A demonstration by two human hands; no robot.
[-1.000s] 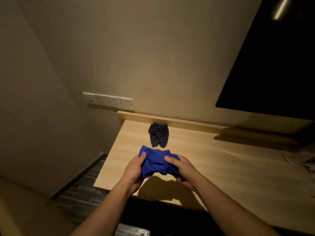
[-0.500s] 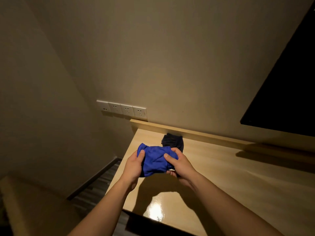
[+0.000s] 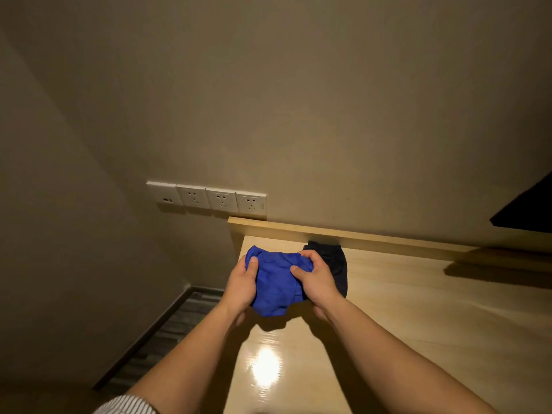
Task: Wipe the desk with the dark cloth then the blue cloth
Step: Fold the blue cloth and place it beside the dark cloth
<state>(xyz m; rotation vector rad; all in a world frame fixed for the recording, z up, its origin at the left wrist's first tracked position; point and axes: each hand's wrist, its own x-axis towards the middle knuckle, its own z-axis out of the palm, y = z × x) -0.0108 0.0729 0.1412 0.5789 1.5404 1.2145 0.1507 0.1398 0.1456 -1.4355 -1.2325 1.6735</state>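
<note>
Both my hands hold a bunched blue cloth [image 3: 276, 283] just above the left end of the light wooden desk [image 3: 403, 318]. My left hand [image 3: 240, 286] grips its left side with the thumb on top. My right hand [image 3: 316, 280] grips its right side. A dark cloth [image 3: 336, 261] lies crumpled on the desk right behind my right hand, against the raised back ledge, and my hand hides part of it.
A row of white wall sockets [image 3: 209, 198] sits on the wall left of the desk's back ledge [image 3: 343, 233]. A dark screen corner [image 3: 525, 210] hangs at the right. Left of the desk edge the floor [image 3: 167, 327] drops away. A light glare shines on the desk front.
The view has swung left and up, so the desk's left end and more wall show. Both hands stay on the blue cloth, now nearer the dark cloth at the back ledge.
</note>
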